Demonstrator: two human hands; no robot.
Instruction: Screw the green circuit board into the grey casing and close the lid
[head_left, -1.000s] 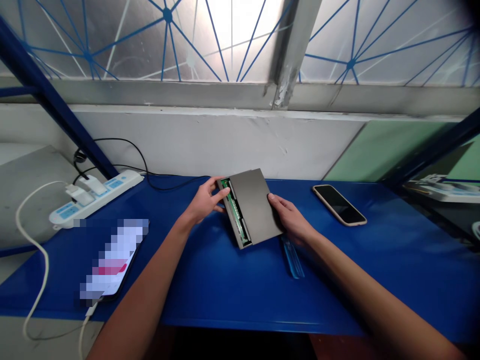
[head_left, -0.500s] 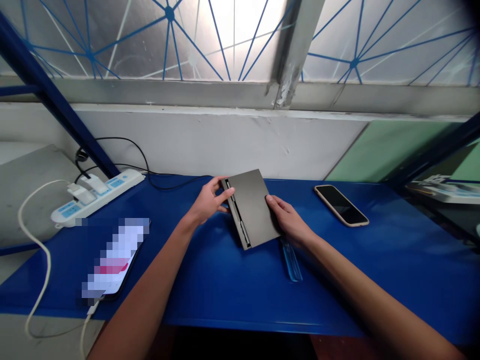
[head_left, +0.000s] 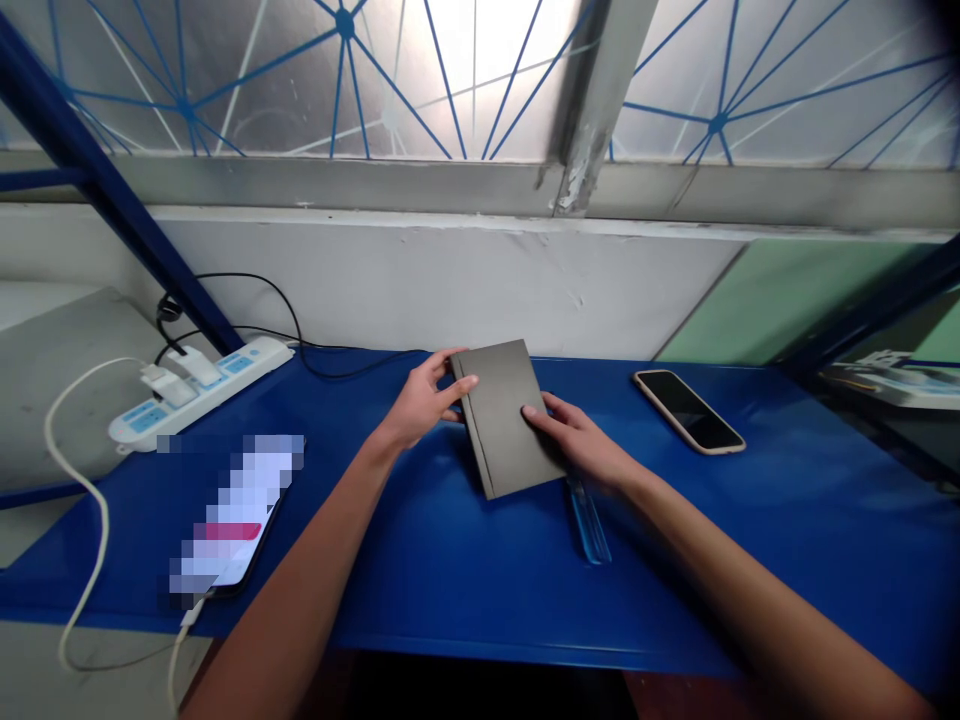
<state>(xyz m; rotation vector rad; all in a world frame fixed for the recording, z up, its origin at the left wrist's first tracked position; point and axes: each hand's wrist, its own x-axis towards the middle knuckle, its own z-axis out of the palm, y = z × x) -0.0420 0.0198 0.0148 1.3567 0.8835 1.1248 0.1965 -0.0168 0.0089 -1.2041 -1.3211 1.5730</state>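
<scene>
A flat grey book-like case (head_left: 506, 425) is held tilted above the blue table, with a thin seam running along its left side. Its exact kind I cannot make out. My left hand (head_left: 426, 398) grips the upper left edge, thumb on top and fingers behind. On the right edge, my right hand (head_left: 581, 437) is closed around the side, its thumb lying flat on the front face. Just below that hand, a see-through blue strip-like plastic item (head_left: 590, 525) lies on the table, its upper end partly hidden.
On the left are a lit phone (head_left: 240, 520) on a white charging cable and a white power strip (head_left: 202, 395) with plugs. A dark-screened phone (head_left: 688, 411) in a beige case lies right. The blue table (head_left: 450, 600) meets a white wall (head_left: 420, 280) below frosted windows.
The gap along the case's left side, which showed dark and metallic parts, is now closed over. My right thumb has moved further in across the front face.
</scene>
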